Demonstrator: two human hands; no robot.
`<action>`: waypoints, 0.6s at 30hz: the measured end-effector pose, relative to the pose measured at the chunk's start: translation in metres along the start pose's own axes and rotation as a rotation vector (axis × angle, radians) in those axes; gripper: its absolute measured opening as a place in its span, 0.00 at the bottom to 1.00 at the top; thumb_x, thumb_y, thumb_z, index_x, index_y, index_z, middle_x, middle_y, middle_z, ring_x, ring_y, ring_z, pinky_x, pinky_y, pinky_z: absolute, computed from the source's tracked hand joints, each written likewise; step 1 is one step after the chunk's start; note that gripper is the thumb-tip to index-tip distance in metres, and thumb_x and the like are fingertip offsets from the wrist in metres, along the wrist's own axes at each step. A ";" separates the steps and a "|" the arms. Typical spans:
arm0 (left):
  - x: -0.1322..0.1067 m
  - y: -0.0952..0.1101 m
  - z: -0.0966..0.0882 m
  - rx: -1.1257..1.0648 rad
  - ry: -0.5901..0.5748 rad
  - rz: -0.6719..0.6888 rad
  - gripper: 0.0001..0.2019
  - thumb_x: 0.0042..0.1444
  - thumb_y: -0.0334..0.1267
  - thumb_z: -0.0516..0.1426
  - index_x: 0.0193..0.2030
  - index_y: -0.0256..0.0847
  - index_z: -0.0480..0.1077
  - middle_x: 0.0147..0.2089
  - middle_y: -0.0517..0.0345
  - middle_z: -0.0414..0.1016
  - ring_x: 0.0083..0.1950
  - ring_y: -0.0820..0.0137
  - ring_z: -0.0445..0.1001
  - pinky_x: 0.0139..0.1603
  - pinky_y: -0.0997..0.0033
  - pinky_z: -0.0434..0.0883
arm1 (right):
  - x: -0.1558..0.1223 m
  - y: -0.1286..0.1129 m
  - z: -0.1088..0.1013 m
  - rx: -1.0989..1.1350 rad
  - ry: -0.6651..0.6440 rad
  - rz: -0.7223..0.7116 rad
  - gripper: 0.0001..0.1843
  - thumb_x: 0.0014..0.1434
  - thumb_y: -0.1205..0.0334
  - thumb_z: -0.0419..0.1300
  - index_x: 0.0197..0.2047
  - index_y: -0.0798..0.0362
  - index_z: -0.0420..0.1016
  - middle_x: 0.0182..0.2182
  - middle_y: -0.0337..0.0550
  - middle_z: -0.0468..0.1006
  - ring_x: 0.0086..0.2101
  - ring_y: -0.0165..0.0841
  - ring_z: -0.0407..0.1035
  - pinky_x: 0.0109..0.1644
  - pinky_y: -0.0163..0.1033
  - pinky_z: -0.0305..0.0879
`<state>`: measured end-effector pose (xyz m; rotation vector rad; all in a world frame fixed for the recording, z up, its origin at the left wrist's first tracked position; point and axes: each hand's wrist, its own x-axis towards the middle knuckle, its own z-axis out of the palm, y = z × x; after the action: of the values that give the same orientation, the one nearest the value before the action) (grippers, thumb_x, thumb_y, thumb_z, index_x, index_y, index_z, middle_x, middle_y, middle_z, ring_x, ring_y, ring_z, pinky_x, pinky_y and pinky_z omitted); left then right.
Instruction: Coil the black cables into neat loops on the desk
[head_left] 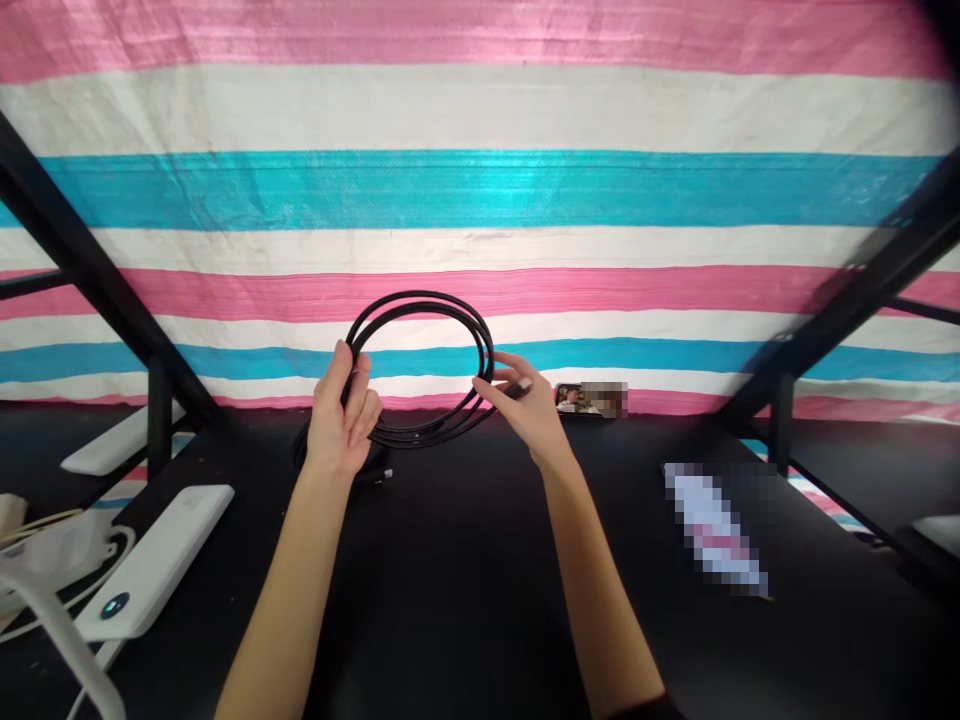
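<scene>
One black cable (431, 437) is held in loops over the table (450, 600), the left hand (345, 415) curled closed around one side, the right hand (529, 408) pinching the other between thumb and fingers. Sound handling would keep the turns even and untwisted.

Readable text: none | white power bank (169, 555), round display (115, 605): possibly digits, too small

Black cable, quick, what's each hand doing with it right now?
Left hand: closed, holding the looped black cable.
Right hand: closed, pinching the black cable's other side.
</scene>
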<state>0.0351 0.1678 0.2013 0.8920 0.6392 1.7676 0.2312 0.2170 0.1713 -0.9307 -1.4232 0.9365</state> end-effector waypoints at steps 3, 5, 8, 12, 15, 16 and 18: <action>-0.002 0.000 0.000 0.185 -0.009 0.100 0.18 0.53 0.50 0.60 0.24 0.37 0.71 0.08 0.71 0.46 0.09 0.84 0.41 0.10 0.79 0.39 | -0.002 -0.001 -0.005 -0.160 0.086 -0.153 0.30 0.47 0.53 0.67 0.54 0.48 0.68 0.43 0.47 0.76 0.40 0.37 0.72 0.46 0.45 0.66; -0.005 -0.003 0.001 0.326 -0.033 0.130 0.18 0.50 0.50 0.62 0.22 0.37 0.71 0.09 0.71 0.46 0.10 0.85 0.42 0.11 0.78 0.38 | -0.006 -0.008 -0.005 -0.233 0.081 -0.248 0.32 0.49 0.53 0.66 0.57 0.46 0.65 0.49 0.48 0.74 0.48 0.40 0.69 0.52 0.49 0.63; -0.010 -0.007 0.007 0.519 -0.093 0.102 0.17 0.47 0.48 0.64 0.19 0.37 0.70 0.12 0.68 0.48 0.13 0.84 0.45 0.14 0.77 0.41 | -0.012 -0.019 0.001 -0.237 -0.048 -0.340 0.31 0.52 0.53 0.65 0.59 0.44 0.63 0.56 0.47 0.69 0.54 0.40 0.64 0.58 0.51 0.59; -0.012 -0.010 0.011 0.523 -0.105 0.078 0.21 0.47 0.46 0.64 0.14 0.38 0.61 0.15 0.66 0.49 0.16 0.83 0.46 0.15 0.75 0.42 | -0.014 -0.025 0.008 -0.120 -0.128 -0.390 0.23 0.57 0.54 0.60 0.56 0.46 0.67 0.54 0.46 0.71 0.51 0.36 0.67 0.57 0.46 0.61; -0.011 -0.011 0.008 0.474 -0.103 0.063 0.23 0.49 0.46 0.63 0.15 0.39 0.56 0.14 0.68 0.44 0.15 0.83 0.41 0.15 0.75 0.39 | -0.014 -0.023 0.010 -0.062 -0.081 -0.349 0.14 0.60 0.53 0.57 0.48 0.48 0.73 0.39 0.41 0.77 0.36 0.31 0.71 0.43 0.39 0.67; -0.010 -0.011 0.007 0.470 -0.105 0.062 0.23 0.49 0.47 0.63 0.15 0.39 0.56 0.13 0.69 0.44 0.15 0.83 0.41 0.15 0.75 0.38 | -0.015 -0.023 0.010 -0.050 -0.062 -0.328 0.13 0.60 0.53 0.57 0.45 0.49 0.74 0.34 0.39 0.76 0.31 0.29 0.69 0.38 0.37 0.66; -0.009 -0.011 0.005 0.470 -0.109 0.065 0.23 0.49 0.47 0.63 0.16 0.39 0.57 0.13 0.69 0.44 0.15 0.83 0.41 0.15 0.75 0.39 | -0.017 -0.024 0.010 -0.036 -0.025 -0.300 0.12 0.59 0.52 0.57 0.42 0.49 0.76 0.28 0.37 0.74 0.25 0.27 0.65 0.31 0.35 0.63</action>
<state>0.0470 0.1631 0.1929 1.3296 0.9848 1.6378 0.2214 0.1923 0.1867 -0.7078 -1.5545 0.7021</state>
